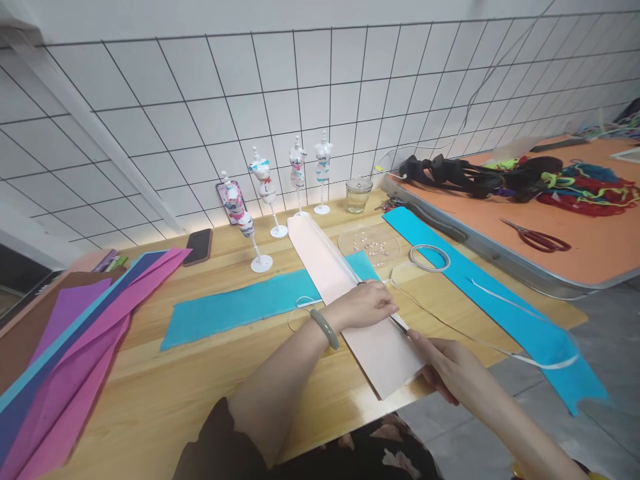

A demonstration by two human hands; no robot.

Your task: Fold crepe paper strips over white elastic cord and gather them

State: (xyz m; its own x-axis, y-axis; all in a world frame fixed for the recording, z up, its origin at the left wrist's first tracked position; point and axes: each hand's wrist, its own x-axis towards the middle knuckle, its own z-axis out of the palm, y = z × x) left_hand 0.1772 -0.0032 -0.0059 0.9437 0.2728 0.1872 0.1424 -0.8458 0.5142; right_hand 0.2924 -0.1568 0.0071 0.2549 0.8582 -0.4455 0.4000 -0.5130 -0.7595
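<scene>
A long pale pink paper strip (330, 267) lies slantwise over a teal strip (245, 303) on the wooden table. My left hand (367, 303), with a green bangle at the wrist, rests on the pink strip, fingers curled at its right edge. Close beside it, my right hand (445, 360) grips a slim dark metal tool (399, 325) at that same edge; its handle is hidden in my fingers, so its kind is unclear. A thin white ribbon (555, 365) trails over a bright blue strip (475, 300) to the right.
Several small white dress forms (260, 180) stand at the back. Near them are a glass of liquid (359, 197), a clear dish of small beads (370, 245) and a tape roll (430, 259). Red-handled scissors (543, 240) lie on the orange table; folded coloured sheets (115, 320) sit left.
</scene>
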